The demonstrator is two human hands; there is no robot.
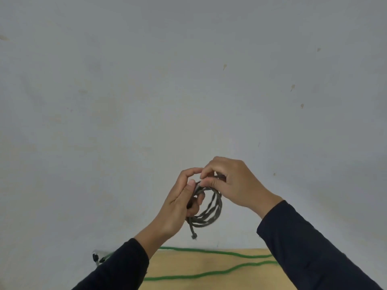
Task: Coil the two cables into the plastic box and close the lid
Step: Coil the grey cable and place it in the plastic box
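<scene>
A dark grey braided cable (211, 214) hangs in a small coil of several loops, held up in the air in front of the wall. My left hand (178, 208) grips the coil's left side, and one cable end with a plug (194, 236) dangles below it. My right hand (232, 185) pinches the top of the coil between thumb and fingers. A green cable (209, 274) lies uncoiled in two long strands across the wooden table (209, 262) at the bottom. A clear plastic item (98, 257), partly hidden behind my left sleeve, sits at the table's left end.
A plain grey wall (188, 80) with a few small stains fills most of the view. Only a narrow strip of the table shows at the bottom edge, between my two dark sleeves.
</scene>
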